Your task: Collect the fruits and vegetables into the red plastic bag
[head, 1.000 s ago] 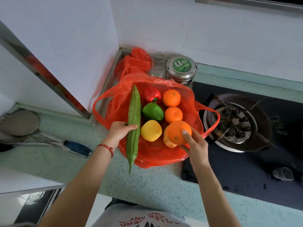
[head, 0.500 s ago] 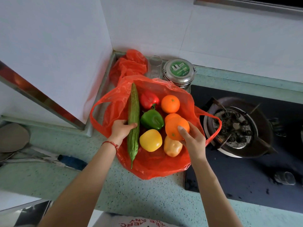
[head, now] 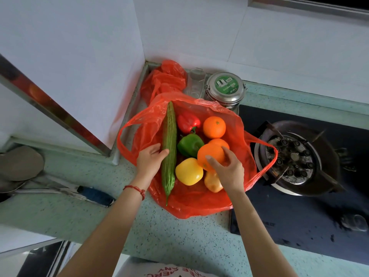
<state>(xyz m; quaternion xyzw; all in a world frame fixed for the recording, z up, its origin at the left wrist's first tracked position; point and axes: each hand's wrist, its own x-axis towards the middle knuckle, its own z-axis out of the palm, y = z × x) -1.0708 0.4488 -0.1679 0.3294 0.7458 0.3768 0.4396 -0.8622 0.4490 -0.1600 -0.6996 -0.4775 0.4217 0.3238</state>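
**Q:** Where is the red plastic bag (head: 191,204) lying?

**A:** It is lying spread open on the counter (head: 159,232). A gas burner (head: 293,156) is sitting at its 3 o'clock and a steel tin (head: 225,88) at its 12 o'clock.

**Q:** What is the right hand (head: 229,174) doing?

**A:** Its fingers are curling round an orange (head: 209,154), gripping it from the 5 o'clock side over the bag's middle. A yellow pepper (head: 188,171) is resting at the hand's 9 o'clock. A yellowish fruit (head: 212,182) is lying partly hidden beneath the hand.

**Q:** And the left hand (head: 149,160)?

**A:** It is clasping a long green gourd (head: 169,136) from the 9 o'clock side. The gourd is running from 12 to 6 o'clock along the bag's left part.

**Q:** What else is sitting in the bag?

**A:** A green pepper (head: 189,144) is lying at the held orange's 10 o'clock, and a red pepper (head: 187,121) at its 11 o'clock. Two more oranges (head: 214,127) are lying between its 12 and 1 o'clock.
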